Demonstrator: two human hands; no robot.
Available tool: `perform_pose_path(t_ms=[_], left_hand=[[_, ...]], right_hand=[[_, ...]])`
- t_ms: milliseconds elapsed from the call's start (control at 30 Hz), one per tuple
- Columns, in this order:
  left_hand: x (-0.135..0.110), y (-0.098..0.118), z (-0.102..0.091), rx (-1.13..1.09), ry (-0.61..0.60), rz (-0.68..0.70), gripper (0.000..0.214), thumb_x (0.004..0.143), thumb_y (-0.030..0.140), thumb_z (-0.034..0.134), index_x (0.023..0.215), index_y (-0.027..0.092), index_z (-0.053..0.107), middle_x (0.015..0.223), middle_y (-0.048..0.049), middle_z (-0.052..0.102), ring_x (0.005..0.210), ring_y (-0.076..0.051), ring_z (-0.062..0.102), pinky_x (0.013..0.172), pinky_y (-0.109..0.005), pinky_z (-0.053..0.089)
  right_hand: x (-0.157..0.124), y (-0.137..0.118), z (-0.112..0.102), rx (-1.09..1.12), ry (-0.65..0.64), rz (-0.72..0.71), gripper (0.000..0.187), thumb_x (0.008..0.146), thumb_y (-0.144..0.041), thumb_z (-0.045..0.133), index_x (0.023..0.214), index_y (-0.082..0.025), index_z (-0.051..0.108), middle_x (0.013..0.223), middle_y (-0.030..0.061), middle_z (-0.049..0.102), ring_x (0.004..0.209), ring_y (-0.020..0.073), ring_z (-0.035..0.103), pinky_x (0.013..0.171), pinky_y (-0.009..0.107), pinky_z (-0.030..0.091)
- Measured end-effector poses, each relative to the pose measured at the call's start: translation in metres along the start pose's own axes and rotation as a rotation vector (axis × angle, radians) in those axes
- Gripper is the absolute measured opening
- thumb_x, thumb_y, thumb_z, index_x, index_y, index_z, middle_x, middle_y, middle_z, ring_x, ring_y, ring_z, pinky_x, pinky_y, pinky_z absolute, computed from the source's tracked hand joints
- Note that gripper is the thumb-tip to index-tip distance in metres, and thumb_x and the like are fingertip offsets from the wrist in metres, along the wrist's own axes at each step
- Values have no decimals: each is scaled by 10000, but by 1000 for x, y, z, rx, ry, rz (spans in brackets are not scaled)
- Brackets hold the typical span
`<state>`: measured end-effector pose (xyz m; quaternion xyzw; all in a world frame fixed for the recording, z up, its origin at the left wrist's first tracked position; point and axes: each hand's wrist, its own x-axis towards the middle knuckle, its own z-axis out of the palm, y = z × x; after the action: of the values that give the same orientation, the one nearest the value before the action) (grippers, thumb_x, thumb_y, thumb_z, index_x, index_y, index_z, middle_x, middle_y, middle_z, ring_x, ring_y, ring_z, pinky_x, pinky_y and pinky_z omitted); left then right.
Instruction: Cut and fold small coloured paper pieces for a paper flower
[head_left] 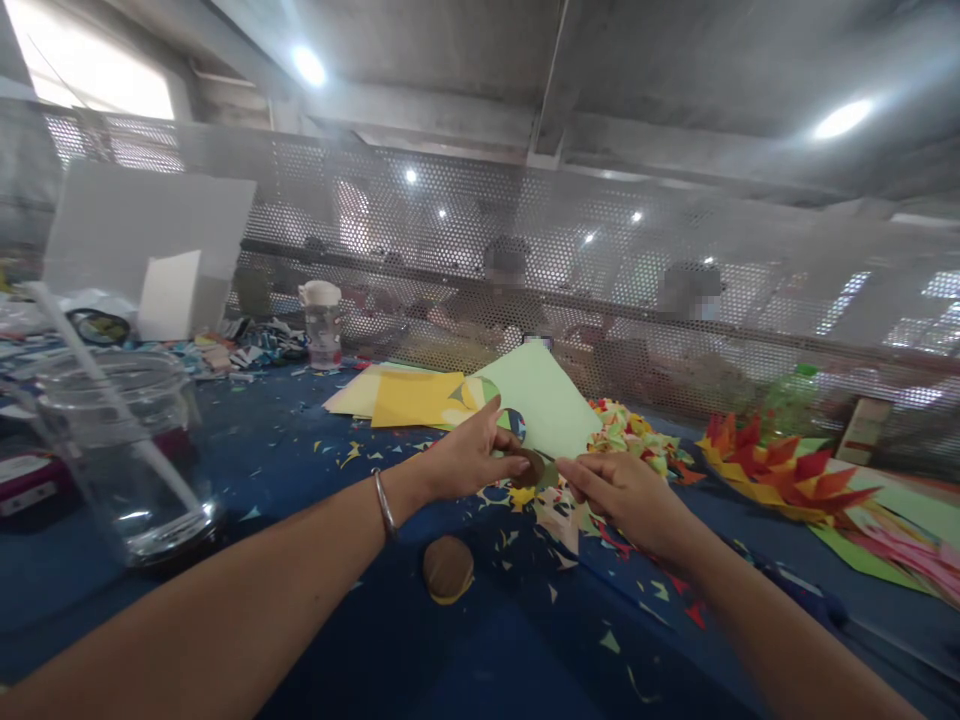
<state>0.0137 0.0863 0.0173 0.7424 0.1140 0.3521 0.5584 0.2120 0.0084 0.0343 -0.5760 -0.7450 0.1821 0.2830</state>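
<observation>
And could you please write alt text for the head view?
A person's left hand holds a brown disc, the right hand close beside it, above a blue table strewn with paper scraps; a clear jar stands at left.

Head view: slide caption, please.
Left hand holds a brown disc, right hand close by, above paper scraps on blue table.

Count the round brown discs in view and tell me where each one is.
2. One brown disc lies on the blue table, between the forearms; another brown disc is in the left hand. Others could be hidden.
</observation>
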Motion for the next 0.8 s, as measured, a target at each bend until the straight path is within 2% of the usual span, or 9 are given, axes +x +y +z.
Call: perform_pose_path(t_ms=[233,400,667,800], left_hand=[[0,4,4,26,-29,-24,412,708,173,679,977,184,367,699,21,654,652,-146,625,658,-286,434],[0,3,1,13,-24,-4,402,732,208,667,972,180,345,697,-3,640,627,-147,598,627,-293,427],[2,0,-3,-3,34,47,572,729,227,692,1157,159,318,731,-22,652,659,-155,594,662,-294,431],[2,-1,-3,13,21,52,536,738,219,677,1149,149,340,726,-13,648,654,-147,595,691,-309,433]], right_hand=[[1,-4,-1,-94,4,-68,467,872,-521,427,542,-191,451,479,-49,364,480,114,365,489,247,280],[0,-2,-2,-45,-5,-18,452,873,-525,421,567,-195,465,478,-56,347,440,103,328,457,250,255],[-1,-3,-2,-24,-11,21,448,876,-523,416,569,-198,443,475,-56,323,443,104,303,451,255,233],[-1,-1,-1,24,-18,31,439,874,-523,426,582,-195,443,475,-64,313,434,97,284,440,245,223]])
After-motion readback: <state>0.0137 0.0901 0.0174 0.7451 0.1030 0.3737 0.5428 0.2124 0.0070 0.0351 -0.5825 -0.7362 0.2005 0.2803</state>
